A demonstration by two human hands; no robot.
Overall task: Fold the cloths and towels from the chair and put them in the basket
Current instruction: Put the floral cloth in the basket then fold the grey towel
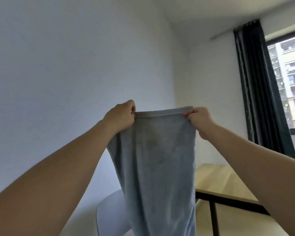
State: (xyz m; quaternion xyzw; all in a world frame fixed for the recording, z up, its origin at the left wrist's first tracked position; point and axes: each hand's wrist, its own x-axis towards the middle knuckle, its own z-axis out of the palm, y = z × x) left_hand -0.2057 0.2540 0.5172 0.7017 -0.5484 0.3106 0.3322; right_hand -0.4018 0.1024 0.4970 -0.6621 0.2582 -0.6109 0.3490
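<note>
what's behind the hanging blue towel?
Behind the blue towel, held up by the left hand and right hand: white wall, a pale chair back, the wooden table's edge. The chair seat is covered.

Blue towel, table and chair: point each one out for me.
blue towel (pixel 153 150), head view, middle of the hanging cloth
table (pixel 216 181), head view, bare wooden top
chair (pixel 109 210), head view, pale backrest
</note>
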